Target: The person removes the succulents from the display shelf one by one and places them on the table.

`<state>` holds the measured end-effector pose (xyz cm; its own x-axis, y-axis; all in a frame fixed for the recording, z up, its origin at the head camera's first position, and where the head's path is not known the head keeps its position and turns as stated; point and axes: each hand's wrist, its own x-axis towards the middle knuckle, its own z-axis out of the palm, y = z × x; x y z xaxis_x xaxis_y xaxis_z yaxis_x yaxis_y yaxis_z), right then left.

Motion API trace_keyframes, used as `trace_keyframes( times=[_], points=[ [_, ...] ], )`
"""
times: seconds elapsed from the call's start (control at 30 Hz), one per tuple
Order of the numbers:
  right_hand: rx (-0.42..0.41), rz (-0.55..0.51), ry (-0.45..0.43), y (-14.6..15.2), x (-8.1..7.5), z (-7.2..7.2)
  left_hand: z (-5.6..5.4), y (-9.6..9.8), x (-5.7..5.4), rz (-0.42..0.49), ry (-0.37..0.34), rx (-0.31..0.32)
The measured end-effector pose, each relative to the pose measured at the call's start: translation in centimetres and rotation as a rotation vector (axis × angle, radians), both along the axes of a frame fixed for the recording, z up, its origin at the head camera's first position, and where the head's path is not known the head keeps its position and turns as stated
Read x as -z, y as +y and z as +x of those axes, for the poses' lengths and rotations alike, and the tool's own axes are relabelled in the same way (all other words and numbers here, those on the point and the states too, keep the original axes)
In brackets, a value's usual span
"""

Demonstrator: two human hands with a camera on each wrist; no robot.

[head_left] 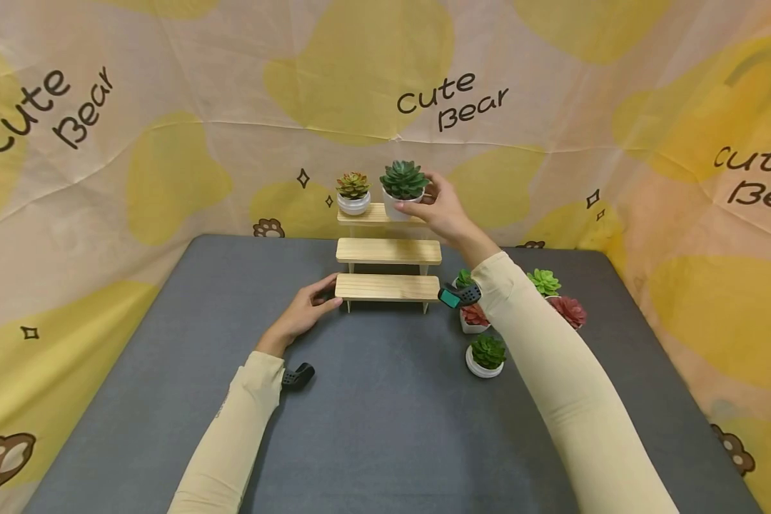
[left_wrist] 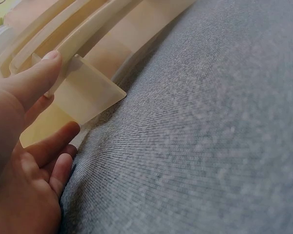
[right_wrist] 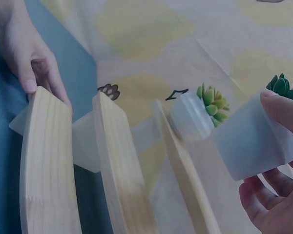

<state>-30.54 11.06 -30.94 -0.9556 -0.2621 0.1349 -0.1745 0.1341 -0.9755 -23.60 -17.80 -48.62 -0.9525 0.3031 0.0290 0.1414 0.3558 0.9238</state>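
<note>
My right hand (head_left: 448, 214) grips a white pot with a dark green succulent (head_left: 403, 180) at the right part of the top tier. In the right wrist view a gap shows between this white pot (right_wrist: 256, 136) and the top board (right_wrist: 185, 170). On the left of that tier stands a smaller white pot with a yellow-red succulent (head_left: 353, 193). The three-tier wooden stand (head_left: 388, 287) has pale, translucent supports (left_wrist: 88, 90). My left hand (head_left: 303, 310) pinches the left end of its lowest board, thumb on the near side.
Right of the stand, partly behind my right arm, are several potted succulents: a green one in a round white pot (head_left: 486, 357), a red one (head_left: 475, 318), a light green one (head_left: 544, 282) and a dark red one (head_left: 569, 311). A patterned cloth (head_left: 244, 86) hangs behind the grey table (head_left: 373, 428).
</note>
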Motion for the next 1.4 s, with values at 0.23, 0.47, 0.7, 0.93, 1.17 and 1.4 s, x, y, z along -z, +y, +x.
trace_keyframes(
  times=[0.23,0.47,0.7,0.93,1.17,1.4],
  points=[
    [-0.019,0.045,0.072,1.1,-0.3,1.1,0.0,-0.1,0.1,0.021,-0.015,0.000],
    [-0.034,0.027,0.100,2.5,0.1,2.4,0.2,0.0,-0.1,0.007,-0.009,0.003],
    [-0.052,0.032,0.111,3.9,0.7,3.7,0.2,-0.1,0.0,0.004,-0.005,-0.002],
    [-0.054,0.008,0.115,5.2,1.4,5.1,-0.1,0.0,0.0,-0.002,0.007,0.000],
    [-0.055,-0.001,0.129,5.9,2.6,6.3,-0.2,-0.1,0.1,0.015,-0.017,-0.003],
    [-0.056,0.030,0.114,6.8,3.4,7.8,0.3,0.1,-0.9,0.001,-0.023,0.004]
  ],
)
